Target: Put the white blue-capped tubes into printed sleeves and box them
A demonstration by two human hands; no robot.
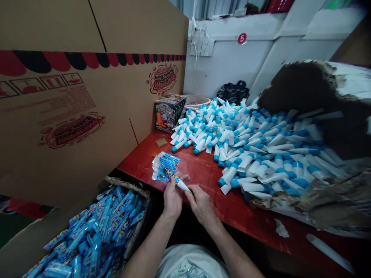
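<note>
A slim white tube [182, 184] sits pinched between your narrowly closed left hand [173, 199] and right hand [201, 204], over the red bench [139, 164]; blue-capped white tubes [246, 150] heap beyond; blue printed packets [95, 235] fill a cardboard box [130, 184] on your left.

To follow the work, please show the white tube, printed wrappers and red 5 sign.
White tube [182, 185]: head view, tapered end.
Printed wrappers [165, 167]: head view, stack top.
Red 5 sign [242, 38]: head view, centre.

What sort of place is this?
Probably a small candy-packing workshop: white blue-capped tubes heaped on a red table, a box of wrapped blue tubes, and a large printed bubble gum carton.
</note>
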